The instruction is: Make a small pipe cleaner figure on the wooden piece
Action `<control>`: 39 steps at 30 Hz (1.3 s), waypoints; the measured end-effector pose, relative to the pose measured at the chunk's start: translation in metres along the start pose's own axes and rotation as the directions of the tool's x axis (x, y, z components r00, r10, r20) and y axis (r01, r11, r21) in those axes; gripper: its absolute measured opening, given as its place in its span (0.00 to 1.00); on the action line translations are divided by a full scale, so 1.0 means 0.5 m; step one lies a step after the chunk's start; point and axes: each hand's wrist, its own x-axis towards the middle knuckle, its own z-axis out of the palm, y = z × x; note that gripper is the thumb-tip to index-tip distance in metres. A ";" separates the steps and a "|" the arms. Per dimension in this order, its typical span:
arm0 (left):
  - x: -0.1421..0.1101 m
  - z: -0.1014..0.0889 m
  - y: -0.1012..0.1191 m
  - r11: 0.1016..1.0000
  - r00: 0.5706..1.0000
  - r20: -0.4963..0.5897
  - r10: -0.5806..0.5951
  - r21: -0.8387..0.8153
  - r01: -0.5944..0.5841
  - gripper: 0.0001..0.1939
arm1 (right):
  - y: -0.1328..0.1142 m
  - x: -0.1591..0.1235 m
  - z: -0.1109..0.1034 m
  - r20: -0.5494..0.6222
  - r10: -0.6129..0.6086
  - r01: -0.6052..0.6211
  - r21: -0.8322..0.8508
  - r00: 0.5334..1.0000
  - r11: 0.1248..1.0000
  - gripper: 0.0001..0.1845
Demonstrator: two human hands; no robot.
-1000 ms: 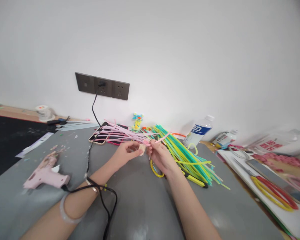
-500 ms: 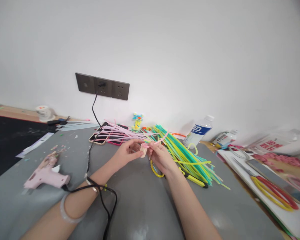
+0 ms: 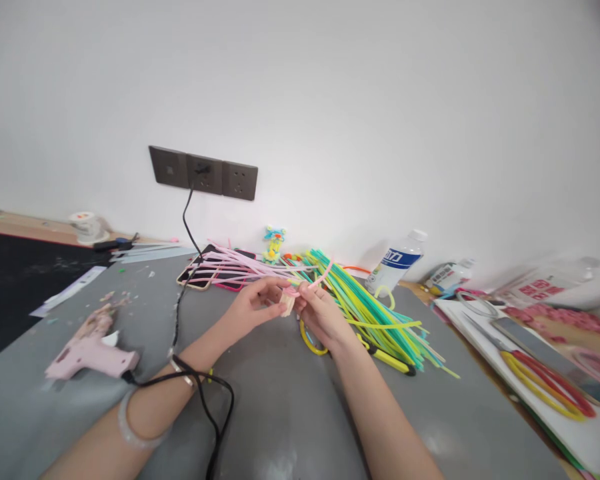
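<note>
Between my two hands is a small pale pink and cream piece [image 3: 288, 303], partly covered by fingers. My left hand [image 3: 258, 305] pinches its left side between thumb and fingers. My right hand [image 3: 322, 312] is closed on a pink pipe cleaner [image 3: 324, 275], whose free end sticks up to the right and whose other end meets the small piece. Just behind my hands lie a bundle of pink pipe cleaners [image 3: 253, 264] and a bundle of green, yellow and teal pipe cleaners [image 3: 375, 313].
A pink glue gun [image 3: 93, 353] lies at left; its black cord [image 3: 200, 377] crosses my left forearm. Yellow-handled scissors [image 3: 314, 340] and a yellow cutter [image 3: 391, 360] lie near my right hand. A bottle [image 3: 395, 261] stands behind. Red-and-yellow-handled scissors [image 3: 545, 387] rest at right.
The small piece tilts slightly between my fingers, and the pink pipe cleaner's free end shifts a little left. Both hands keep nearly the same place and grip.
</note>
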 end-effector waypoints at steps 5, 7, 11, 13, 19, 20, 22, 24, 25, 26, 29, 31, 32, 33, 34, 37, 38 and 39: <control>-0.004 -0.001 0.002 0.997 0.999 0.025 0.037 0.072 -0.039 0.19 | -0.002 -0.004 0.006 0.034 -0.002 0.002 0.002 0.999 1.000 0.23; -0.005 0.000 0.004 0.992 0.999 0.026 0.043 0.115 -0.046 0.17 | -0.002 -0.005 0.007 0.038 0.004 -0.004 0.000 0.999 1.000 0.23; -0.004 0.001 0.008 0.988 0.998 0.018 0.054 0.144 -0.056 0.15 | -0.002 -0.005 0.008 0.043 0.006 -0.006 -0.003 0.999 1.000 0.23; -0.003 0.003 0.010 0.989 0.998 0.009 0.057 0.138 -0.058 0.15 | -0.001 -0.004 0.008 0.038 0.004 -0.004 -0.001 0.999 1.000 0.24; -0.001 0.004 0.004 0.999 1.000 -0.015 0.026 0.037 -0.025 0.13 | -0.002 -0.005 0.011 0.008 -0.046 0.046 0.035 0.999 0.998 0.19; -0.001 0.004 0.003 1.000 1.000 -0.016 0.015 0.019 -0.015 0.13 | -0.003 -0.006 0.012 0.012 -0.056 0.055 0.041 0.998 0.998 0.18; 0.000 0.005 0.002 1.000 1.000 -0.022 -0.014 -0.017 0.013 0.13 | -0.004 -0.008 0.015 0.028 -0.082 0.081 0.041 0.996 0.996 0.16; 0.000 0.007 0.004 0.998 0.998 -0.035 -0.043 -0.052 0.041 0.13 | -0.003 -0.010 0.016 0.045 -0.113 0.112 0.018 0.993 0.994 0.15; 0.000 0.008 0.005 0.997 0.998 -0.042 -0.052 -0.067 0.049 0.13 | -0.003 -0.011 0.017 0.052 -0.123 0.123 0.002 0.991 0.992 0.15; 0.000 0.009 0.006 0.995 0.997 -0.048 -0.058 -0.079 0.054 0.13 | -0.002 -0.011 0.018 0.057 -0.128 0.129 -0.014 0.990 0.991 0.15; 0.000 0.011 0.009 0.994 0.996 -0.060 -0.063 -0.092 0.058 0.13 | -0.001 -0.012 0.019 0.059 -0.126 0.129 -0.045 0.990 0.991 0.15; 0.001 0.011 0.009 0.994 0.996 -0.058 -0.070 -0.093 0.064 0.14 | -0.001 -0.012 0.018 0.062 -0.119 0.122 -0.051 0.991 0.991 0.15; 0.001 0.010 0.009 0.994 0.996 -0.057 -0.073 -0.091 0.067 0.14 | -0.001 -0.012 0.018 0.062 -0.118 0.122 -0.052 0.991 0.991 0.16; 0.001 0.010 0.008 0.994 0.996 -0.058 -0.073 -0.090 0.068 0.14 | -0.001 -0.011 0.017 0.062 -0.116 0.120 -0.052 0.991 0.991 0.16; 0.001 0.009 0.007 0.994 0.995 -0.062 -0.073 -0.089 0.067 0.15 | 0.000 -0.011 0.016 0.060 -0.113 0.117 -0.052 0.992 0.992 0.16; 0.001 0.009 0.005 0.993 0.995 -0.071 -0.073 -0.097 0.066 0.17 | 0.002 -0.008 0.014 0.050 -0.105 0.108 -0.048 0.993 0.993 0.16; 0.002 0.009 0.005 0.991 0.994 -0.072 -0.079 -0.110 0.070 0.19 | 0.002 -0.007 0.014 0.049 -0.100 0.102 -0.048 0.994 0.994 0.16; 0.002 0.009 0.005 0.989 0.993 -0.075 -0.086 -0.127 0.076 0.21 | 0.002 -0.006 0.014 0.045 -0.097 0.099 -0.049 0.994 0.994 0.16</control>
